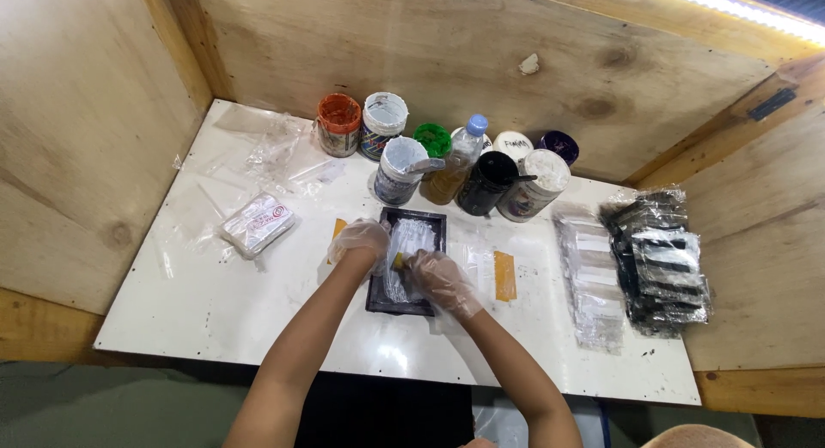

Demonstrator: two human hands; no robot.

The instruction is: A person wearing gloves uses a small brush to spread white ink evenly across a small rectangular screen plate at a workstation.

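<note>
Tray: I pin the black rectangular tray (408, 260) under my left hand (359, 240), fingers curled.
Scraper: right hand (440, 276) clamped on a small yellow piece (399, 260); I'd stroke flat, evenly.

Inventory on the white tabletop (215, 310), by count:

Two gloved hands are in view: one left hand (359, 240) and one right hand (441, 278), each in a clear plastic glove.

One flat black rectangular tray (427, 220).

Eight round paint jars at the back wall: one orange-lidded (339, 124), one green-lidded (433, 139), one black (486, 181), one dark purple (559, 144), and four white-topped (385, 121) (400, 167) (536, 183) (513, 143).

One clear plastic bottle with a blue cap (457, 162).

Two yellow strips (504, 275) (338, 230).

One white wrapped packet (256, 224).

Two stacks of bagged items: one clear-and-white (591, 276), one black (660, 260). Items per stack cannot be counted.
</note>
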